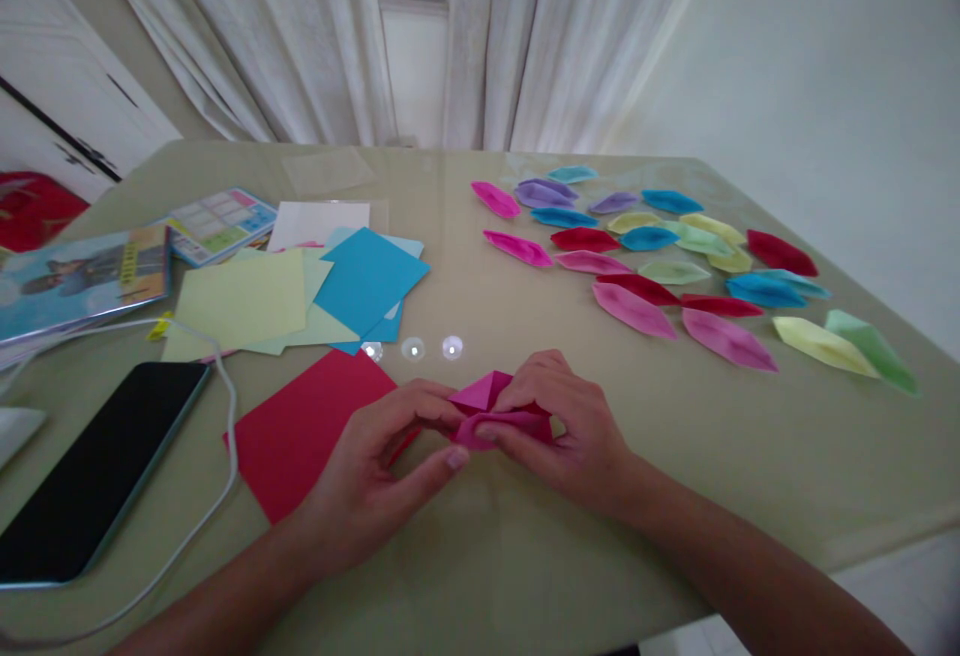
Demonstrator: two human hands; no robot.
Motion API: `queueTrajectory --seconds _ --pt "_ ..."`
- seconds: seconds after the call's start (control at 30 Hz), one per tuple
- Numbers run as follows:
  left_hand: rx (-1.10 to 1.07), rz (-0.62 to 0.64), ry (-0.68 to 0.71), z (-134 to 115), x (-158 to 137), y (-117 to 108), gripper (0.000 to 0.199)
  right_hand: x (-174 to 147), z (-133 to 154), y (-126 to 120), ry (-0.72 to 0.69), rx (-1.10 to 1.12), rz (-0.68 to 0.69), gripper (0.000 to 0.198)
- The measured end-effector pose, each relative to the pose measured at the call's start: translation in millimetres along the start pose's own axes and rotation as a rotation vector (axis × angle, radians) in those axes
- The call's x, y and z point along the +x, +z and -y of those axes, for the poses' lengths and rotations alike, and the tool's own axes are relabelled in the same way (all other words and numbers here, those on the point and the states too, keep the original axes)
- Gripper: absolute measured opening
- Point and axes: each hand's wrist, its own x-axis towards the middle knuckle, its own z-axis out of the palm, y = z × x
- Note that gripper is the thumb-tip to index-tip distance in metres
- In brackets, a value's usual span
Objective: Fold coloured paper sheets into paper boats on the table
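Observation:
Near the front of the table, a magenta folded paper boat (480, 426) is held up between both hands, one of its corners standing as a peak. My right hand (566, 426) pinches its near wall, thumb in front and fingers behind. At the boat's left end, my left hand (390, 451) curls its fingers against the paper, while its thumb sits just below the edge. Beneath and beside the left hand lies a stack of red paper squares (300, 436). Parts of the boat are covered by the fingers.
Several folded paper boats (637, 306) in many colours spread across the right back. Blue sheets (367, 281) and pale yellow sheets (240, 301) lie left of centre. A phone (97, 476), a white cable (231, 406) and a book (90, 281) occupy the left side.

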Motion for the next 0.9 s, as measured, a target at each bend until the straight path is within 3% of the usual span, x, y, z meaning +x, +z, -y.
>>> queueTrajectory --seconds 0.3,0.57,0.9 --pt "0.123 0.005 0.059 3.9 3.9 -1.6 0.035 0.8 1.4 -2.1 0.017 0.042 0.043 0.013" --pt "0.04 -0.047 0.006 0.1 5.2 0.8 0.014 -3.6 2.8 -3.8 0.02 0.013 0.003 0.009" --pt "0.139 0.038 0.067 -1.4 1.0 1.7 0.021 -4.3 4.4 -2.9 0.045 0.025 0.008 0.007"
